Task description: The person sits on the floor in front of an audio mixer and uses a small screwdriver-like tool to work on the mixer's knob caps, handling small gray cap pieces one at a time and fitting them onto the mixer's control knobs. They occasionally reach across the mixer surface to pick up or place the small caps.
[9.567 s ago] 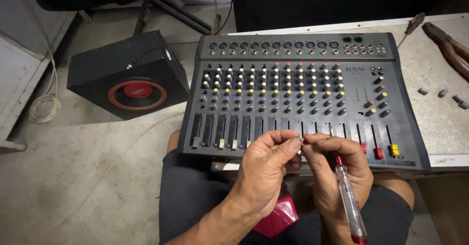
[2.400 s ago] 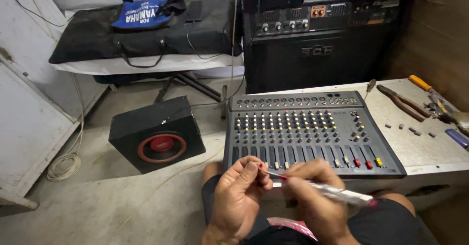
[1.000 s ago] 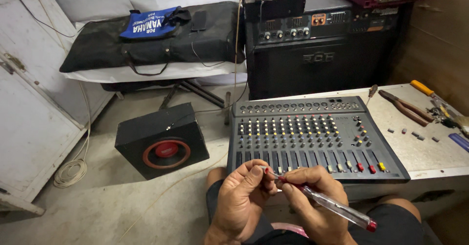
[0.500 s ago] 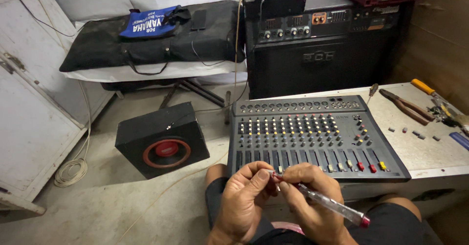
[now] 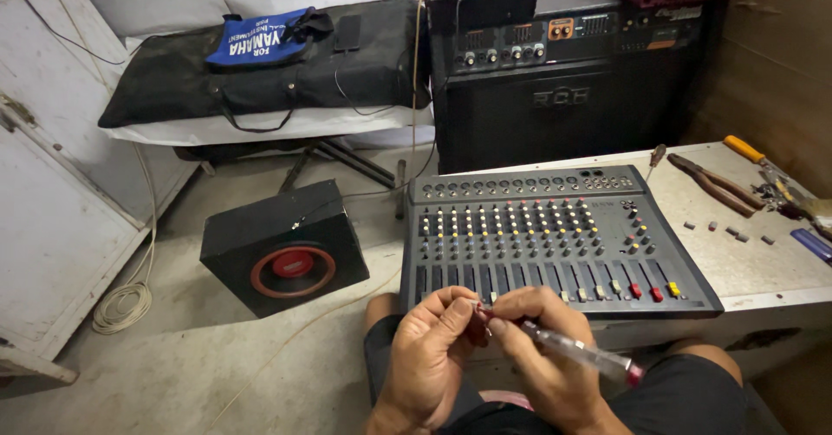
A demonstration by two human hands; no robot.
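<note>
Pinching tiny part, left hand (image 5: 429, 353); right hand (image 5: 542, 348) grips clear screwdriver (image 5: 576, 353) w/ tip on it (mixer (image 5: 555, 236) untouched), still mid-job.

Grey mixer (image 5: 555, 236), black speaker (image 5: 282, 244) with red cone

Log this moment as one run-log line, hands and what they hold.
left hand: pinching small part at tool tip | right hand: gripping clear-handled screwdriver | audio mixer: on table ahead | pliers: on table, untouched
</note>
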